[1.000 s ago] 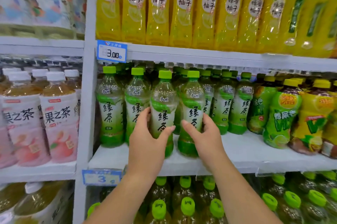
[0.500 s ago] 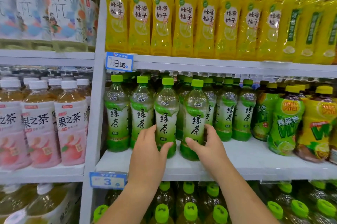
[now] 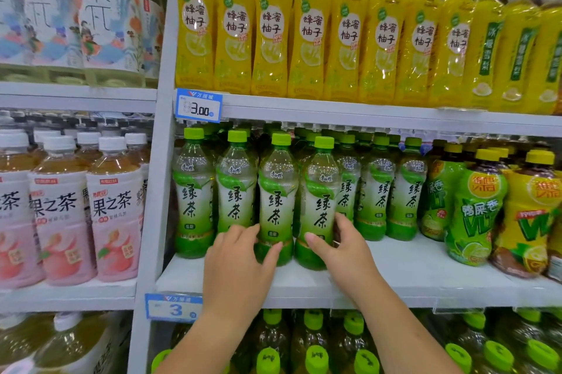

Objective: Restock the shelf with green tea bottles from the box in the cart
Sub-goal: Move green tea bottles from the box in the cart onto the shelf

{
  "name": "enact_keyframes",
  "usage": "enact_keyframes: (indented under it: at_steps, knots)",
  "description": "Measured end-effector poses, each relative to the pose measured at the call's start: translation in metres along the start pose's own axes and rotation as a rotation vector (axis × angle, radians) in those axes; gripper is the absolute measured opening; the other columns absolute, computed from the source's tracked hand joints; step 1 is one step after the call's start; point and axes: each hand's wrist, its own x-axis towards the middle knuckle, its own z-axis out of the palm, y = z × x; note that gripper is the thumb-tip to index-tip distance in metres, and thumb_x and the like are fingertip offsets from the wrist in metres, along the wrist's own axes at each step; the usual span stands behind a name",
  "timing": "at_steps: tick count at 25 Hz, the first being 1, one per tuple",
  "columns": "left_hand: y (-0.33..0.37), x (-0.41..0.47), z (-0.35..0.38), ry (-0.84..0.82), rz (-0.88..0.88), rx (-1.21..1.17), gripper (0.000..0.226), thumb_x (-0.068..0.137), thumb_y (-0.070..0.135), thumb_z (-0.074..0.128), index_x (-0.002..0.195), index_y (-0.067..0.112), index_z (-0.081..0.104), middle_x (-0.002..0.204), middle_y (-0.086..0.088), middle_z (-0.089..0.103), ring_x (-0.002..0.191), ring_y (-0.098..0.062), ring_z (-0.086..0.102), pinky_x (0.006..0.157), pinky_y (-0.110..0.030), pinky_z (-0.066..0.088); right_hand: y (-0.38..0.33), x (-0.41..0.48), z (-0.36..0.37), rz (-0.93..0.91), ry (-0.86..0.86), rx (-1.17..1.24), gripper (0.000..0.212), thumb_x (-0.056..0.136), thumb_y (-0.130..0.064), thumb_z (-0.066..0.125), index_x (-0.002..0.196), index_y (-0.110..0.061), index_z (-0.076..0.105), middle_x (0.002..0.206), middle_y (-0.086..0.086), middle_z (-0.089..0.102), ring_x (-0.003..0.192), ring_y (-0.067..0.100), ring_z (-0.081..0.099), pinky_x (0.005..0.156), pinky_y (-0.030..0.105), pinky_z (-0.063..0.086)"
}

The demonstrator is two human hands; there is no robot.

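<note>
Several green tea bottles with green caps stand in rows on the white middle shelf. My left hand wraps round the lower part of the third front bottle, fingers behind it and thumb at its front. My right hand holds the base of the fourth front bottle, thumb across its front and fingers on its right side. Both bottles stand upright on the shelf, side by side. The box and the cart are out of view.
Yellow honey-citrus bottles fill the shelf above. Green and yellow lemon tea bottles stand to the right, pink peach tea bottles in the left bay. More green-capped bottles sit below. Price tags hang on shelf edges.
Both hands have slid lower on the two bottles, from mid-label down to their bases. The camera has tilted up and closer to the shelf.
</note>
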Motion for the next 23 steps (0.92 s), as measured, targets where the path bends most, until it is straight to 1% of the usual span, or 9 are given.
enact_keyframes:
  at_steps: [3, 5, 7, 9, 13, 16, 18, 20, 23]
  knots:
    - [0.000, 0.000, 0.002, 0.023, -0.037, -0.015, 0.052, 0.084, 0.058, 0.066, 0.122, 0.021, 0.069, 0.088, 0.016, 0.055, 0.087, -0.010, 0.049, 0.077, -0.032, 0.046, 0.003, 0.002, 0.001, 0.029, -0.012, -0.012, 0.047, 0.089, -0.013, 0.072, 0.116, -0.043, 0.048, 0.113, -0.023, 0.061, 0.104, -0.007, 0.056, 0.096, 0.028, 0.048]
    - [0.002, -0.001, 0.004, 0.027, -0.034, -0.034, 0.054, 0.085, 0.057, 0.065, 0.125, 0.020, 0.067, 0.089, 0.015, 0.054, 0.088, -0.010, 0.045, 0.079, -0.031, 0.045, 0.003, 0.002, 0.002, 0.029, -0.001, -0.034, 0.048, 0.088, -0.015, 0.073, 0.124, -0.038, 0.050, 0.118, -0.018, 0.062, 0.107, 0.000, 0.058, 0.101, 0.032, 0.049]
    - [0.003, -0.002, 0.006, 0.031, -0.038, -0.056, 0.055, 0.086, 0.055, 0.065, 0.127, 0.017, 0.066, 0.091, 0.013, 0.055, 0.090, -0.010, 0.042, 0.079, -0.029, 0.045, 0.003, 0.003, 0.002, 0.032, 0.012, -0.043, 0.058, 0.087, -0.018, 0.074, 0.138, -0.027, 0.047, 0.126, -0.013, 0.059, 0.116, 0.009, 0.057, 0.105, 0.038, 0.048]
    - [0.003, -0.002, 0.007, 0.029, -0.048, -0.047, 0.056, 0.088, 0.055, 0.064, 0.128, 0.017, 0.065, 0.095, 0.009, 0.059, 0.093, -0.012, 0.044, 0.081, -0.030, 0.045, 0.002, 0.005, 0.003, 0.057, 0.016, -0.024, 0.063, 0.087, -0.018, 0.075, 0.141, -0.021, 0.042, 0.128, -0.010, 0.054, 0.121, 0.012, 0.054, 0.108, 0.041, 0.046]
    - [0.005, -0.003, 0.008, 0.006, -0.070, -0.003, 0.057, 0.089, 0.057, 0.059, 0.129, 0.017, 0.063, 0.102, 0.005, 0.062, 0.099, -0.017, 0.049, 0.083, -0.033, 0.047, 0.006, 0.011, 0.004, 0.093, 0.023, -0.040, 0.058, 0.087, -0.029, 0.075, 0.136, -0.023, 0.045, 0.130, -0.006, 0.058, 0.122, 0.016, 0.055, 0.106, 0.042, 0.048]
    - [0.006, -0.003, 0.010, 0.007, -0.070, 0.016, 0.054, 0.089, 0.055, 0.059, 0.126, 0.016, 0.065, 0.099, 0.004, 0.062, 0.095, -0.017, 0.049, 0.081, -0.033, 0.047, 0.006, 0.012, 0.006, 0.083, 0.042, -0.063, 0.058, 0.088, -0.034, 0.074, 0.138, -0.025, 0.047, 0.129, -0.008, 0.060, 0.121, 0.015, 0.056, 0.105, 0.041, 0.048]
    - [0.007, -0.004, 0.009, 0.018, -0.084, 0.019, 0.053, 0.088, 0.055, 0.060, 0.123, 0.015, 0.066, 0.095, 0.004, 0.061, 0.092, -0.016, 0.049, 0.080, -0.033, 0.047, 0.006, 0.012, 0.007, 0.071, 0.042, -0.071, 0.059, 0.088, -0.036, 0.074, 0.140, -0.025, 0.047, 0.130, -0.011, 0.058, 0.124, 0.012, 0.053, 0.107, 0.039, 0.046]
    - [0.008, -0.003, 0.009, 0.014, -0.110, 0.025, 0.053, 0.089, 0.056, 0.060, 0.123, 0.016, 0.066, 0.095, 0.004, 0.061, 0.092, -0.016, 0.048, 0.080, -0.033, 0.047, 0.006, 0.012, 0.007, 0.063, 0.038, -0.081, 0.065, 0.088, -0.037, 0.073, 0.145, -0.025, 0.044, 0.136, -0.013, 0.054, 0.130, 0.011, 0.048, 0.110, 0.038, 0.043]
    - [0.010, -0.001, 0.009, 0.000, -0.160, 0.010, 0.050, 0.090, 0.057, 0.059, 0.121, 0.018, 0.066, 0.095, 0.005, 0.059, 0.092, -0.015, 0.044, 0.081, -0.032, 0.046, 0.006, 0.012, 0.006, 0.071, 0.042, -0.075, 0.074, 0.089, -0.039, 0.072, 0.153, -0.023, 0.036, 0.150, -0.005, 0.048, 0.139, 0.016, 0.042, 0.114, 0.039, 0.039]
